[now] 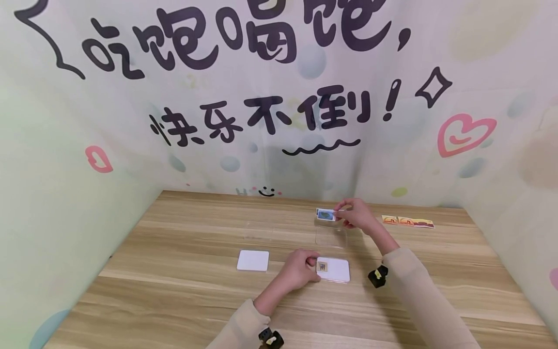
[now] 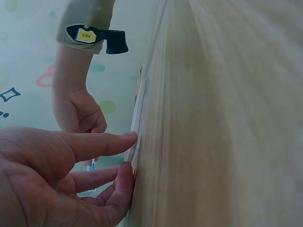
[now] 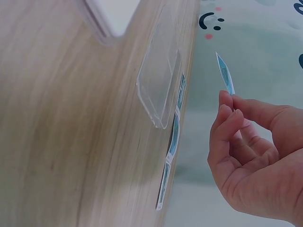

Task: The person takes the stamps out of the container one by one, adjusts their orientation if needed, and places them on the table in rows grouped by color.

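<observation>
My right hand (image 1: 356,215) pinches a small blue picture card (image 1: 325,215) between thumb and fingertips, raised above the far part of the wooden table. In the right wrist view, this thin card (image 3: 225,74) stands up from the fingertips. Closer to me, my left hand (image 1: 298,269) grips a white card stack (image 1: 339,271) at its left edge, thumb at the lower corner and a finger at the upper one. On the stack's left part lies a small picture piece (image 1: 322,266); its picture is too small to read.
Left of the left hand lies another white card stack (image 1: 253,260). Two clear plastic sheets lie behind, a right one (image 1: 331,238) and a faint left one (image 1: 259,230). Orange picture pieces (image 1: 407,221) sit at the back right. Blue picture strips (image 3: 174,137) lie near the wall.
</observation>
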`<state>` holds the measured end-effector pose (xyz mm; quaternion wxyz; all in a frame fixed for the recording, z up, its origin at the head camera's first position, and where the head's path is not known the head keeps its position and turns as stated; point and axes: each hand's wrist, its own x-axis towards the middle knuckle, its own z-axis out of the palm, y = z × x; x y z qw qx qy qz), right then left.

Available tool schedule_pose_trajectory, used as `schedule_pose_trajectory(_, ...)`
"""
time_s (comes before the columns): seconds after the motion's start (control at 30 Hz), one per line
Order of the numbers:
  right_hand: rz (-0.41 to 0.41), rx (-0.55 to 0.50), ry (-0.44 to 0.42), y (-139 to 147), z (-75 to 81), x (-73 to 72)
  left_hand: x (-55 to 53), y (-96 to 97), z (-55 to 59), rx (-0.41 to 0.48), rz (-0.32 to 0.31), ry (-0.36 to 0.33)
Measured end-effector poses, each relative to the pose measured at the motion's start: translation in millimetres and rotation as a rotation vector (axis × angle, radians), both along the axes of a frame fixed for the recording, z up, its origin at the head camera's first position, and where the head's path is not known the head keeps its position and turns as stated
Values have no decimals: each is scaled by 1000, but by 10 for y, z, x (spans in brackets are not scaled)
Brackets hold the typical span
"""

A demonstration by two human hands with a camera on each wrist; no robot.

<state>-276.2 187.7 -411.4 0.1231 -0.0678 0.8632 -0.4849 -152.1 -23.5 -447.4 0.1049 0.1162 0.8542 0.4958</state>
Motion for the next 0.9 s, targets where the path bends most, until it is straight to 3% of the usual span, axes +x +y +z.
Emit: schedule_pose_trajectory(0.9,-5,-37,-13,-80,2,-62,-4,-8,-9,1,-11,42)
